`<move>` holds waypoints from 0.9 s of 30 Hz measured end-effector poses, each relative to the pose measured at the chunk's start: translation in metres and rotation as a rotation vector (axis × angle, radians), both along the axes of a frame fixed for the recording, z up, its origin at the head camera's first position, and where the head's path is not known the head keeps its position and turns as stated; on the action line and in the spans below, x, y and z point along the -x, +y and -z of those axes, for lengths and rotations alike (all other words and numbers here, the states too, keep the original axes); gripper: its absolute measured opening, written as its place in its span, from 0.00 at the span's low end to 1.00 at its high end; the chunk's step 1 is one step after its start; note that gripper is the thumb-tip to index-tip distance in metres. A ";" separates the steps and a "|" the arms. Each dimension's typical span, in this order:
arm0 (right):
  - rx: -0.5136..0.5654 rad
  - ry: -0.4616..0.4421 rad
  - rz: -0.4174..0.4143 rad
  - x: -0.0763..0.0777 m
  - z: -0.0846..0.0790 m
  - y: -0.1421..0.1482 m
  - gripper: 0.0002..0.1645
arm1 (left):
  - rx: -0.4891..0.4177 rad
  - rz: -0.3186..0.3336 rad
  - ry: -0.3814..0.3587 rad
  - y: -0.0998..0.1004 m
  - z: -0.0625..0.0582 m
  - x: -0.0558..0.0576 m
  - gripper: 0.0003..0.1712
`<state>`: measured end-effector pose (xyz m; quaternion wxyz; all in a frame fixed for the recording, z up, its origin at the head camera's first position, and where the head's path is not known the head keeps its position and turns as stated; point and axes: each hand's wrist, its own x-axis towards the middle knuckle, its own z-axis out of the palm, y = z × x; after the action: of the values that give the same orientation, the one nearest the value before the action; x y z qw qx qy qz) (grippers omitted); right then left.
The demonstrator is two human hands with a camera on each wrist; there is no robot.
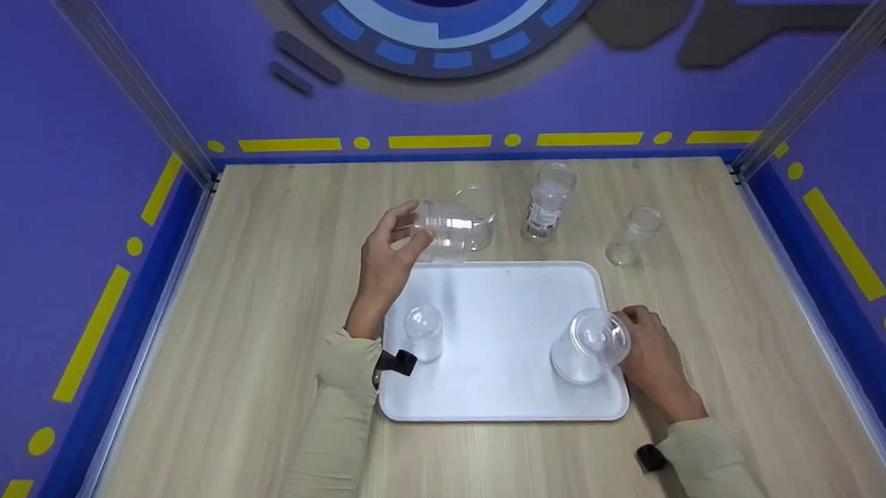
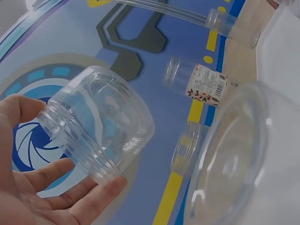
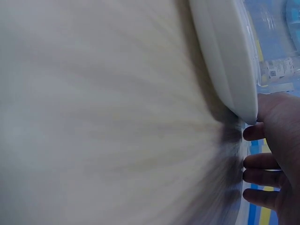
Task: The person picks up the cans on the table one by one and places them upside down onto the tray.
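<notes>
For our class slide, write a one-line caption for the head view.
A left hand holds a tilted clear jar while the right hand is beside a white tray bearing two clear containers.

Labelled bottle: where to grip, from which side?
Labelled bottle: probably mid-body, coming level from the right. It stands tall and upright, so its side suits wrapping, and the gap to the small jar there looks wider than to the wide jar on its left.
</notes>
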<state>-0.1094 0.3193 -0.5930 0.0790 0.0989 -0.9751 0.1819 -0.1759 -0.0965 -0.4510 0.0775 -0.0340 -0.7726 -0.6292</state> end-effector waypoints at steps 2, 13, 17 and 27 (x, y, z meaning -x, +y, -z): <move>-0.005 -0.006 0.000 0.000 0.000 0.000 0.16 | -0.006 -0.003 -0.002 0.001 0.000 -0.002 0.33; 0.005 -0.013 0.006 0.000 -0.003 -0.002 0.17 | -0.030 -0.006 -0.009 0.009 0.000 -0.011 0.35; 0.007 -0.009 0.002 0.000 -0.002 -0.001 0.17 | -0.036 -0.006 -0.006 0.011 0.000 -0.014 0.35; 0.008 0.010 -0.004 0.000 0.000 -0.001 0.16 | -0.050 0.012 0.003 0.014 -0.001 -0.019 0.36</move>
<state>-0.1091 0.3186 -0.5927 0.0837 0.1016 -0.9738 0.1856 -0.1570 -0.0827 -0.4504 0.0758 -0.0374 -0.7562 -0.6488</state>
